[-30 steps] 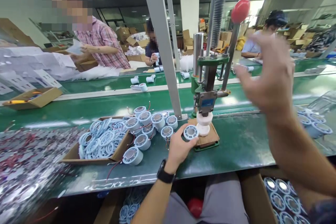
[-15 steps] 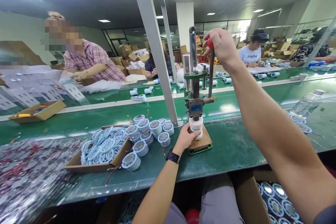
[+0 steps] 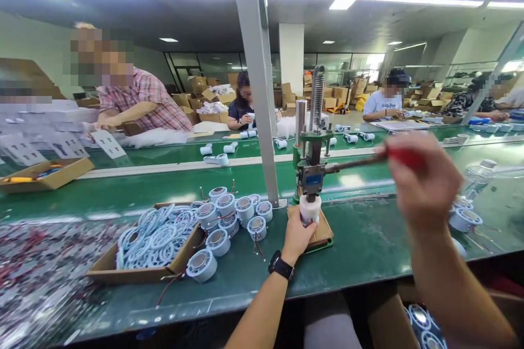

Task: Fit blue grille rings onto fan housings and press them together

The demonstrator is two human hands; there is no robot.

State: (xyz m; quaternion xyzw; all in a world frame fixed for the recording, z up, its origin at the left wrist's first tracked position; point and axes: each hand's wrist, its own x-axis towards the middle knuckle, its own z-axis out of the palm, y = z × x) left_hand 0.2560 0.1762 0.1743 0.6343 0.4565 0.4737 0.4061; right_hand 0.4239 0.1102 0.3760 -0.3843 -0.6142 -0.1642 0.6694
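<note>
Fingers of the right hand [image 3: 423, 182] wrap tight around the red knob [image 3: 405, 157], lever almost flat. Left hand [image 3: 298, 235] pinches the white part [image 3: 310, 209] under the press [image 3: 311, 172]. Box [image 3: 143, 262] of rings sits left on the desk [image 3: 368, 234].

We see 2 bare forearms with no sleeves reaching down to either wrist. Our left hand [image 3: 298, 235] carries 1 black wristwatch [image 3: 280, 265] with a dark band and a dark square face, strapped just behind the wrist. Our right hand [image 3: 426, 180] is blurred, and we can make out no ring, glove or band on it. Near the lower right corner of the view, a dark sleeve edge shows at the upper right arm. Between the forearms, low down, we see grey trousers [image 3: 329, 324] over our lap.
</note>
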